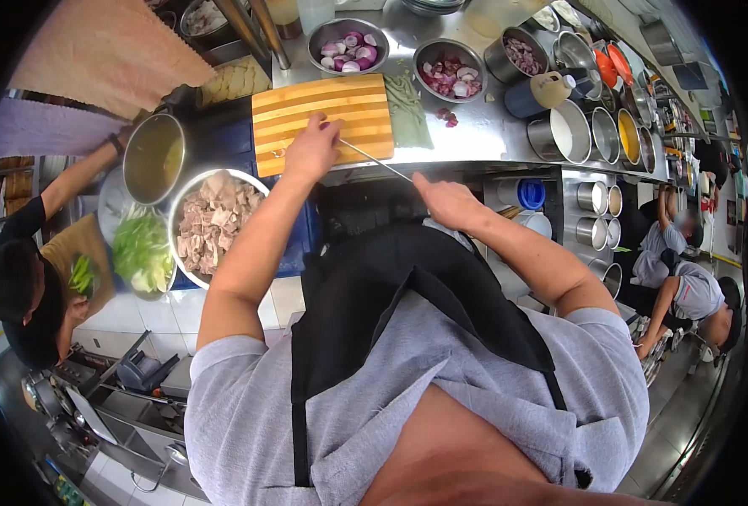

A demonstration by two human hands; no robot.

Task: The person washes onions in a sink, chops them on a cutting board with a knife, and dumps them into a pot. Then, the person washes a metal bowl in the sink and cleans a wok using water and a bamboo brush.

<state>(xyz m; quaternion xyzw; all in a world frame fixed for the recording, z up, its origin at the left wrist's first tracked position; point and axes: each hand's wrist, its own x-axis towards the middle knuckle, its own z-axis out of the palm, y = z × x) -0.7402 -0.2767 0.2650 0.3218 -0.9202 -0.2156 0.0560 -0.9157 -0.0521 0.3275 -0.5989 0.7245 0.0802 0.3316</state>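
My left hand (313, 150) is over the striped wooden cutting board (306, 105), its fingers closed on a small purple piece that looks like red onion, mostly hidden under them. In my right hand (448, 202) is the handle of a knife (377, 161). Its thin blade points up and left across the board's front edge, with the tip close to my left fingers. Behind the board, a metal bowl (313, 61) holds peeled red onions (350, 52). To the right, another metal bowl (478, 61) contains cut onions (451, 78).
A green cloth (407, 110) lies beside the board, near onion scraps (447, 117). Left are a white bowl (174, 240) of meat chunks, a metal pot (154, 160) and leafy greens (142, 244). A jug (540, 94) and several pots stand right. A co-worker (32, 278) works at left.
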